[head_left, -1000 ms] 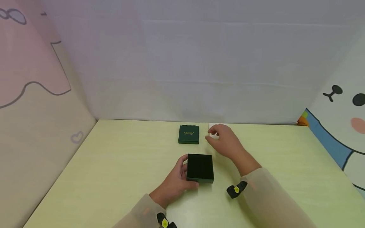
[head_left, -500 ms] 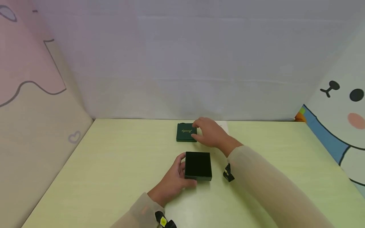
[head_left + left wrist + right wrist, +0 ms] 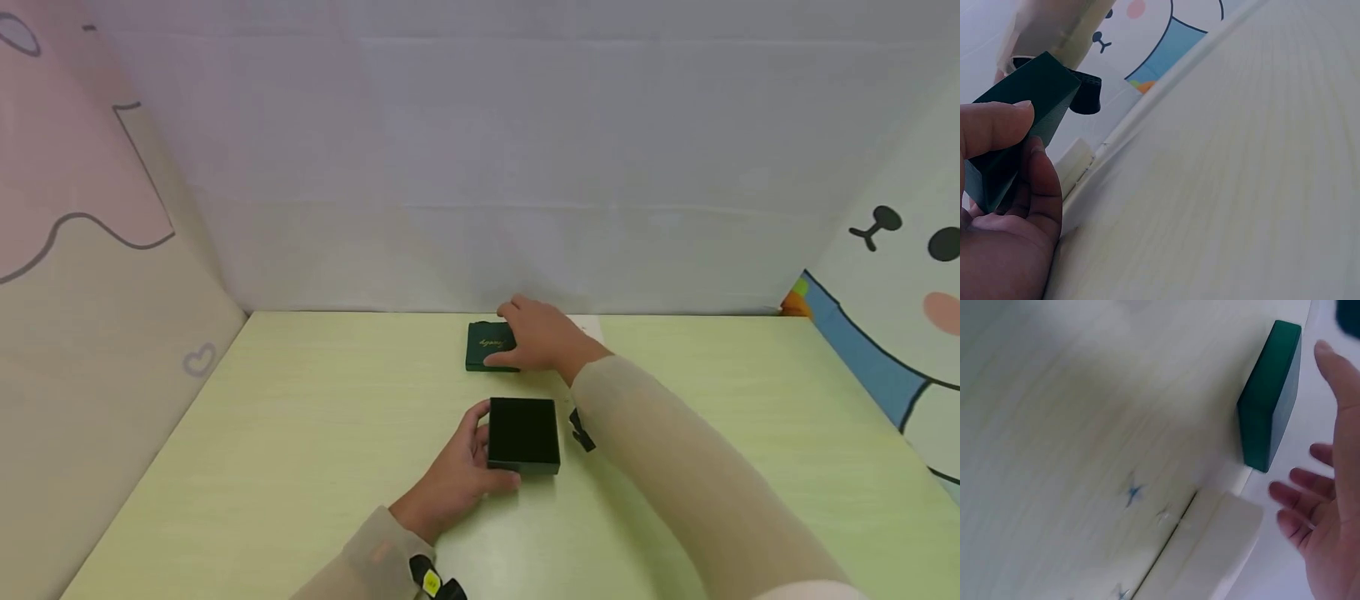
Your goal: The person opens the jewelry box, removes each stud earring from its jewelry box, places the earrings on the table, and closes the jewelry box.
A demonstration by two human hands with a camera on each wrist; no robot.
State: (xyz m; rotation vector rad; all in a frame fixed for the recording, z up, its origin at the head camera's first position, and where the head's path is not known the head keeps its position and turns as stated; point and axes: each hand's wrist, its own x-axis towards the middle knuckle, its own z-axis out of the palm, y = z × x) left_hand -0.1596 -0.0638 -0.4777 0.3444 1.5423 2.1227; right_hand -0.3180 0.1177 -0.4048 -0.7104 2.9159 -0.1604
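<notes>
A dark green square box (image 3: pixel 523 435) with a black inside is gripped by my left hand (image 3: pixel 457 479). In the left wrist view, the thumb lies across one side of that box (image 3: pixel 1038 87) and the fingers curl beneath it. My right hand (image 3: pixel 542 335) reaches over a flat green lid (image 3: pixel 487 345) with gold lettering, covering its right part. From the right wrist view, the thumb and fingers are spread and stand apart from this lid (image 3: pixel 1269 394), which lies on the table.
A flat white thing (image 3: pixel 590 325) lies right of the lid, partly behind my right hand. The pale yellow-green table (image 3: pixel 337 433) ends at a whitish back wall (image 3: pixel 480 167). Printed panels flank it, one with a cartoon animal (image 3: pixel 900 267).
My right hand has moved left, from the white thing to over the green lid. My left hand keeps its grip on the box in nearly the same spot.
</notes>
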